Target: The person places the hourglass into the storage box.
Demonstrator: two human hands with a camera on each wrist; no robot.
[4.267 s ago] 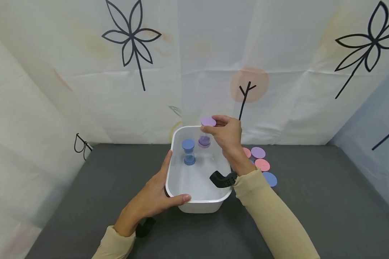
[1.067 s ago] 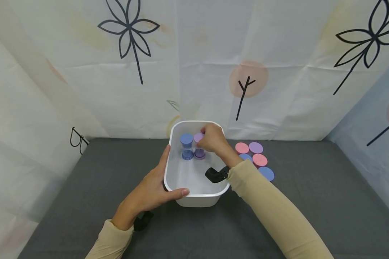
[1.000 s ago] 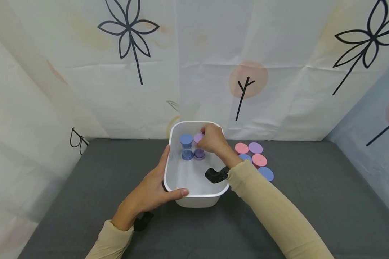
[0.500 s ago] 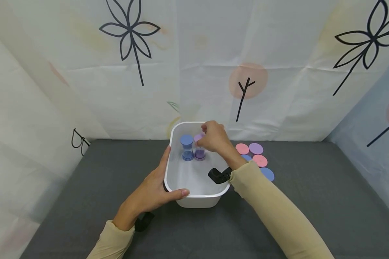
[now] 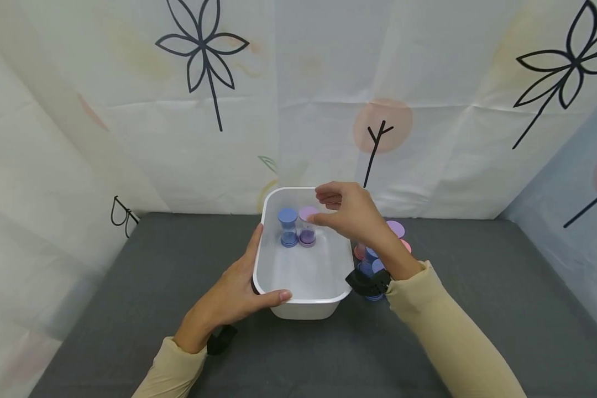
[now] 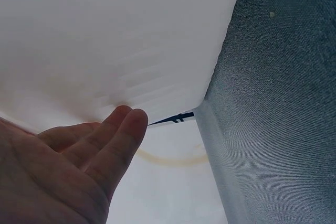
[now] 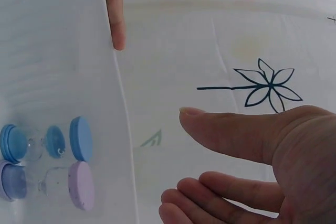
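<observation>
A white plastic tub (image 5: 305,276) stands on the dark table. Inside it, side by side and upright, are a blue sand timer (image 5: 288,226) and a purple sand timer (image 5: 307,235). My left hand (image 5: 231,296) rests against the tub's near left corner, thumb along the front rim; in the left wrist view its straight fingers (image 6: 113,145) touch the outer wall. My right hand (image 5: 353,213) hovers over the tub's right side, thumb and fingers apart with nothing between them. Its thumb overlaps the purple cap in the head view, while the right wrist view shows the hand clear of both timers.
Several more sand timers, with pink, purple (image 5: 395,228) and blue caps, stand on the table right of the tub, partly hidden by my right forearm. A white printed curtain (image 5: 308,127) hangs along the table's back edge, with side curtains left and right.
The right hand lowered the purple sand timer into the tub beside the blue one, then let go and drew up and right with its fingers spread. The left hand stayed at the tub.
</observation>
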